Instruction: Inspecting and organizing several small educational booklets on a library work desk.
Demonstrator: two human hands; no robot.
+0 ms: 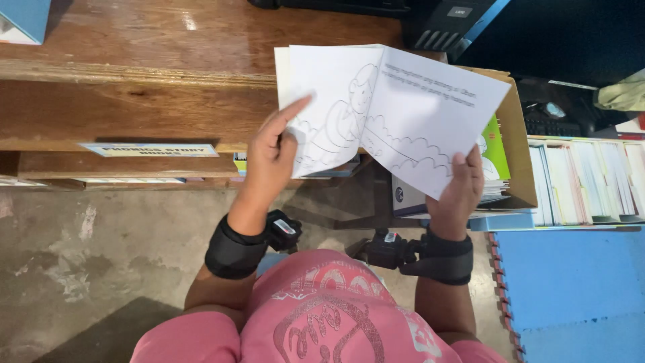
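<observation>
The floor (101, 255) is bare grey concrete, stained and patchy, with blue foam mat tiles (571, 289) laid at the near right, their edge toothed. At the far left stands a worn brown wooden shelf (134, 87), its top scuffed; a pale strip label (151, 149) with a blue and yellow border is fixed to the front edge of the lower board, and thin booklets (127, 180) lie flat beneath it. A light blue box corner (23, 20) sits on the shelf top at the far left. A dark device (450, 27) rests at the far centre. To the right, an open cardboard box (521, 134) holds flat printed matter, including a green-covered item (496, 151); further right, a row of thin white booklets (584, 181) stands on edge in a tray. An open booklet (376, 114), white with black line drawings and a few lines of print on the right page, is held up in front of the shelf and the box. The left hand (272, 158) grasps its left page, forefinger stretched up along the paper. The right hand (460, 185) grips the lower right page edge, thumb on top. Both wrists carry black straps with small black devices (282, 230). The person wears a pink shirt (322, 316).
</observation>
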